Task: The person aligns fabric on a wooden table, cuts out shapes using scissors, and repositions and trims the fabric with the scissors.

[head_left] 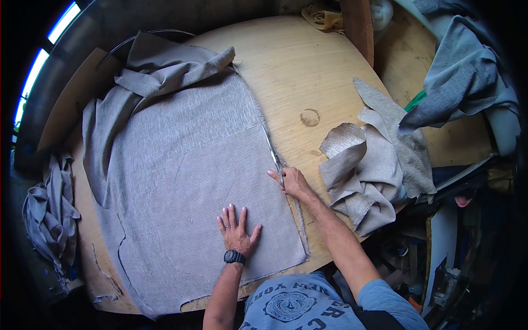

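A large piece of grey woven fabric (192, 170) lies spread over the wooden table, its far end bunched in folds. My left hand (237, 237) rests flat on the fabric near its front edge, fingers spread. At the fabric's right edge, my right hand (292, 181) is closed around the handles of a pair of scissors (273, 151). The blades point away from me, along the edge, with their tips at the cloth. A narrow strip (300, 220) runs beside the right edge, below my right hand.
Crumpled beige and grey fabric pieces (379, 159) lie on the right of the wooden table (308, 60). Further right hangs blue-grey cloth (462, 71). A bundle of grey cloth (52, 214) sits at the left edge. A brown board (358, 30) stands at the back.
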### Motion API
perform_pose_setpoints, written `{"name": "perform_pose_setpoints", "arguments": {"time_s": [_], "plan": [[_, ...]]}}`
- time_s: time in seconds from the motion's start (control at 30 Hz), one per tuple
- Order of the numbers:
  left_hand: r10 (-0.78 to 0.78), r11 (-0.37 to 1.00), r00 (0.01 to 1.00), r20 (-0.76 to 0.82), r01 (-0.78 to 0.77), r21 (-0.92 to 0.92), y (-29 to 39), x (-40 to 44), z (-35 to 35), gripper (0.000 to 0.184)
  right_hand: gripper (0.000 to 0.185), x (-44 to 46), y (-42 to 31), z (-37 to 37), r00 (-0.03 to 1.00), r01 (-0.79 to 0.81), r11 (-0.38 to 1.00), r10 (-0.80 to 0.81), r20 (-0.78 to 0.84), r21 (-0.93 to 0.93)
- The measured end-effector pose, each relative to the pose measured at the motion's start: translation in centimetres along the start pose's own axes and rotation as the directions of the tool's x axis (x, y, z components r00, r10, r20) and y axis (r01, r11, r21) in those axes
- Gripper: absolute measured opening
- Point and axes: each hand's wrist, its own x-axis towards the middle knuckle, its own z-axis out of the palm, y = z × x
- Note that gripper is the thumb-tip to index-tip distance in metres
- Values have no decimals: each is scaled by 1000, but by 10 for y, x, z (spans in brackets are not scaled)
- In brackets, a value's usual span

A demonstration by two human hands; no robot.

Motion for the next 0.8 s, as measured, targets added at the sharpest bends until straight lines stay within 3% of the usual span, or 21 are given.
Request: {"name": "perform_pose_setpoints", "arguments": {"time_s": [0.1, 0.23, 0.4, 0.63, 0.73, 0.8], "plan": [[-7, 1000, 1000, 12, 7, 6, 0, 0, 0, 73, 73, 0, 1, 2, 996, -84, 992, 79, 48, 91], [-5, 1000, 1000, 15, 5, 12, -2, -1, 1, 74, 74, -1, -14, -3, 996, -66, 993, 60, 66, 97], [0, 1000, 1000, 7, 0, 3, -2, -1, 2, 74, 76, 4, -35, -16, 995, -58, 998, 58, 75, -5], [-3, 1000, 1000, 6, 3, -2, -2, -1, 2, 73, 70, 23, -3, -5, 999, 29, 999, -30, -21, -39], [-2, 1000, 1000, -10, 2, -8, -1, 1, 3, 74, 62, 26, -3, -14, 997, -67, 993, 63, 45, 95], [7, 999, 999, -31, -8, -32, -1, -3, 3, 74, 56, 34, 17, -17, 979, -12, 948, -55, 199, 318]]}}
